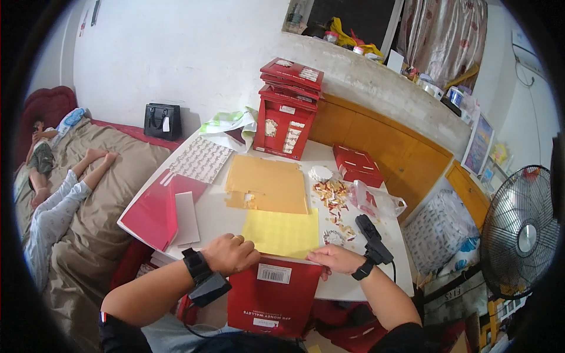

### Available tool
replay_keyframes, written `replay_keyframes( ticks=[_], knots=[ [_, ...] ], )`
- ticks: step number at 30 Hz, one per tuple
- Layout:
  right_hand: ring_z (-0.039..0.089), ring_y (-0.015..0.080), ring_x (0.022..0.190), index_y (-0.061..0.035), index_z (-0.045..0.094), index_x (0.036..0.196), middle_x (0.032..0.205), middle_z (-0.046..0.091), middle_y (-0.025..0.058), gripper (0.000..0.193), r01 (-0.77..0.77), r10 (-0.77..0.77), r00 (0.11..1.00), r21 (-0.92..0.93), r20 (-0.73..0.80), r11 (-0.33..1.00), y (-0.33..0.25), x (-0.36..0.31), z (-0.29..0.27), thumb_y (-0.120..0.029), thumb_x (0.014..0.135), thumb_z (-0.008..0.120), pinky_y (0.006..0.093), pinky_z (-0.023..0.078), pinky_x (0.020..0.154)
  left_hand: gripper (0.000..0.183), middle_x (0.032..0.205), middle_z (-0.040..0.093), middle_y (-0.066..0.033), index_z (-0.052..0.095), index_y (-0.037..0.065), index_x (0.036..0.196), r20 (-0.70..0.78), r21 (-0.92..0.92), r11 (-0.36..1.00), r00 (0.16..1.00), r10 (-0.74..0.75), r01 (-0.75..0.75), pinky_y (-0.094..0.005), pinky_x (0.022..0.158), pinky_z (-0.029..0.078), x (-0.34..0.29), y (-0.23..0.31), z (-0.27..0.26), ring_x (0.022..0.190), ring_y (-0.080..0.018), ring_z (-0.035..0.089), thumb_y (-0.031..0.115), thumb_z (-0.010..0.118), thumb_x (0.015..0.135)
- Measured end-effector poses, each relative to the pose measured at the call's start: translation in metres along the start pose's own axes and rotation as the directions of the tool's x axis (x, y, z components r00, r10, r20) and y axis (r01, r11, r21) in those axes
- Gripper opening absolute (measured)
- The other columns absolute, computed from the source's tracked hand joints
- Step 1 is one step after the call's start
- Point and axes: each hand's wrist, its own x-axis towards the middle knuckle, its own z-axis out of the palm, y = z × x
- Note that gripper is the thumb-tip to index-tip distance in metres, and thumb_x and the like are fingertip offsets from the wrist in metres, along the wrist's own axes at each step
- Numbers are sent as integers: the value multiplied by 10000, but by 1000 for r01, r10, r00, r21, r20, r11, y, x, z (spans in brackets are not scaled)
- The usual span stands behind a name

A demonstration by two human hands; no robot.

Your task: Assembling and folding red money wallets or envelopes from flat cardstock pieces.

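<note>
A red cardboard box (272, 300) with a white barcode label leans upright at the table's near edge, in front of my body. My left hand (231, 254) is curled closed at its upper left corner, the fingertips mostly hidden. At the upper right corner my right hand (336, 260) pinches the box's top edge between thumb and fingers. Just beyond that edge a yellow sheet (281, 231) lies flat on the table, close to both hands. A tan piece of card (266, 181) with a torn near edge lies behind the sheet.
Red boxes (286, 126) stand stacked at the table's back, and a flat red box (357, 166) lies right of them. Small red and yellow pieces (332, 197) are scattered by a clear plastic bag (376, 200). Pink folders (154, 215) lie left. A fan (525, 235) stands right; people lie on a bed (88, 194).
</note>
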Motion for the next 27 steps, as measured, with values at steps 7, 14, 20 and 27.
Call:
replay_keyframes(
  ticks=[7, 14, 20, 27],
  knots=[
    [565, 50, 584, -6, 614, 1125, 837, 607, -14, 326, 43, -40, 999, 137, -27, 990, 8, -20, 20, -279, 951, 570, 198, 466, 544, 144, 704, 520, -12, 541, 97, 854, 34, 73, 996, 998, 55, -57, -303, 546, 467, -12, 16, -3, 641, -170, 591, 185, 569, 744],
    [555, 42, 594, -3, 593, 1182, 854, 598, -26, 314, 25, -21, 999, 147, -30, 989, 6, -22, 28, -174, 920, 604, 200, 471, 557, 136, 840, 521, -34, 582, 95, 841, 12, 58, 998, 1000, -17, 17, -326, 665, 457, 1, 47, -11, 780, -182, 553, 185, 585, 739],
    [536, 46, 583, -12, 622, 1150, 839, 626, -20, 302, 21, -11, 996, 120, -83, 993, 2, -26, 33, -200, 915, 605, 194, 461, 544, 194, 779, 516, -72, 597, 53, 808, -19, -325, 886, 935, -355, 330, -388, 674, 471, 18, 65, -9, 736, -272, 548, 161, 691, 677],
    [599, 85, 607, 15, 632, 1109, 814, 637, 6, 310, 14, -6, 999, 179, -41, 984, 5, -34, 29, -233, 932, 580, 228, 489, 565, 161, 831, 595, -133, 603, 52, 798, 287, -539, 704, 887, -362, 463, -414, 762, 490, 22, 57, -22, 837, -325, 590, 200, 658, 769]
  ],
)
